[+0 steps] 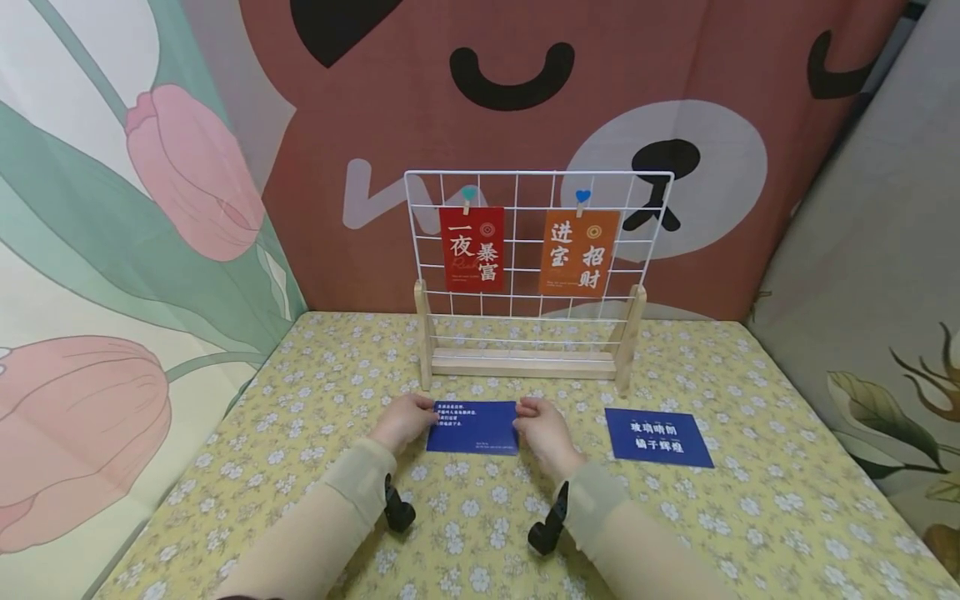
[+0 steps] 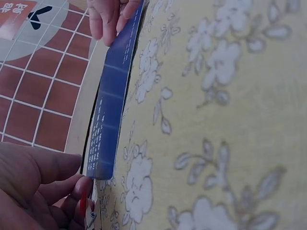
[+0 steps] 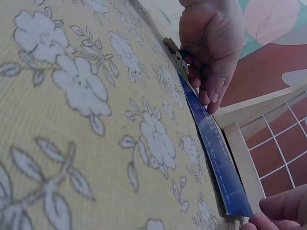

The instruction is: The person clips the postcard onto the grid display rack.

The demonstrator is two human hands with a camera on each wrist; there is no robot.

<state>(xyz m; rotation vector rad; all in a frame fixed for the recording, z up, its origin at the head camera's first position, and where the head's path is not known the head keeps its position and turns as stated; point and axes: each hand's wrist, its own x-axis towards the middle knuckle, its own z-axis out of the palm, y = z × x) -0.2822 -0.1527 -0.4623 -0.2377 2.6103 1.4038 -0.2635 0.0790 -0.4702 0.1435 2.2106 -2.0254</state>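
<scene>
A dark blue card (image 1: 474, 429) with white lettering lies between my two hands, just in front of the wire rack. My left hand (image 1: 403, 423) pinches its left edge between thumb and fingers. At the opposite edge, my right hand (image 1: 547, 433) grips the card the same way. In the right wrist view, a small wooden clothespin (image 3: 181, 63) and a bit of red show by the left hand's fingers. How the clothespin is held there is partly hidden. The card (image 2: 109, 103) looks tilted up off the cloth in the left wrist view.
A white wire grid rack (image 1: 517, 304) on wooden feet stands behind the hands. A red card (image 1: 474, 250) and an orange card (image 1: 580, 254) hang there from heart-topped clips. Another blue card (image 1: 660, 437) lies to the right on the floral tablecloth (image 1: 465, 533).
</scene>
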